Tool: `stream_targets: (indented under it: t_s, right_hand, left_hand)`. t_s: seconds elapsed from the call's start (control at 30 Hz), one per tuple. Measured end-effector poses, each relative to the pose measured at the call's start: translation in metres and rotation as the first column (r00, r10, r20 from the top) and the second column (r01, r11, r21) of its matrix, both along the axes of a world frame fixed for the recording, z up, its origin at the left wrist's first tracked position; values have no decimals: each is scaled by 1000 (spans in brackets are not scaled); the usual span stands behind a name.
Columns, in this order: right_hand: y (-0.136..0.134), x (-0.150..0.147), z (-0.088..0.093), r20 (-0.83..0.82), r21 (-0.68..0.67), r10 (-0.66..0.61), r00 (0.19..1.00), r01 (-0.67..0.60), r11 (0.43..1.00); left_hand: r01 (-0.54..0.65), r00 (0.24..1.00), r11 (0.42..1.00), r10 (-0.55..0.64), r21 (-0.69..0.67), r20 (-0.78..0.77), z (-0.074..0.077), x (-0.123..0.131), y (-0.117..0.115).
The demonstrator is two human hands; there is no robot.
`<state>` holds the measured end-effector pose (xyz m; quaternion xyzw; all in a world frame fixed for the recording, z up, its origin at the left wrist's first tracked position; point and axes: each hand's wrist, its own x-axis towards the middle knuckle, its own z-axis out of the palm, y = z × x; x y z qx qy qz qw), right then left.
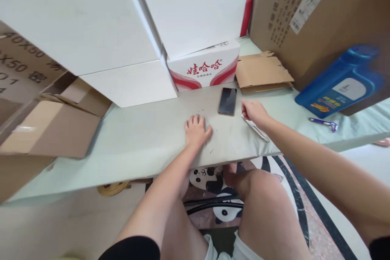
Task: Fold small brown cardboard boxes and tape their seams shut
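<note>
Item: slim white tool [257,131] on the pale table [122,142], just right of the phone [227,100]. Our right hand [254,111] covers its far end; we cannot tell the grip. Left of the phone, our left hand [196,130] lies flat, holding nothing. Behind the phone: white box [204,69] printed 娃哈哈 in red. Far right: blue bottle [341,81]. Far left: carton [18,61] marked "40X50".

Two hands [197,130] [254,111], one phone [227,101], one blue bottle [339,83].

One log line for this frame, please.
left hand: flat on table | right hand: on slim white tool, grip unclear | phone: just beyond hands
</note>
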<state>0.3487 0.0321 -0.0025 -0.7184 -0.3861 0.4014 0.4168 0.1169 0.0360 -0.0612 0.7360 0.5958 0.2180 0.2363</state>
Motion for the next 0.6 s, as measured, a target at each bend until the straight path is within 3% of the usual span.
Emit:
stream_targets:
  t_s: [0.13, 0.23, 0.4, 0.43, 0.47, 0.5, 0.53, 0.6]
  right_hand:
    - [-19, -51, 4, 117, 19, 291, 950, -295, 955]
    - [-16, -88, 5, 214, -22, 439, 873, -445, 895]
    - [8, -169, 2, 338, -117, 612, 715, -613, 781]
    - [13, -190, 2, 358, -128, 635, 684, -638, 759]
    - [20, -211, 2, 377, -136, 655, 654, -661, 738]
    - [26, -234, 2, 397, -141, 673, 624, -683, 717]
    - [33, -257, 3, 418, -141, 685, 596, -703, 697]
    - [49, -304, 8, 478, -97, 689, 545, -747, 658]
  left_hand:
    - [-103, 957, 991, 122, -82, 265, 3, -6, 2]
    - [-202, 810, 958, 279, -201, 516, 10, -32, 5]
    - [-348, 402, 883, 443, -314, 802, 41, -122, -3]
    - [-350, 166, 859, 449, -373, 878, 47, -141, -7]
    - [-338, -17, 857, 409, -390, 913, 52, -159, -10]
    - [-353, -109, 862, 349, -364, 931, 55, -174, -14]
    - [-404, -139, 851, 304, -335, 942, 57, -187, -17]
    - [-534, -176, 766, 315, -359, 933, 55, -206, -22]
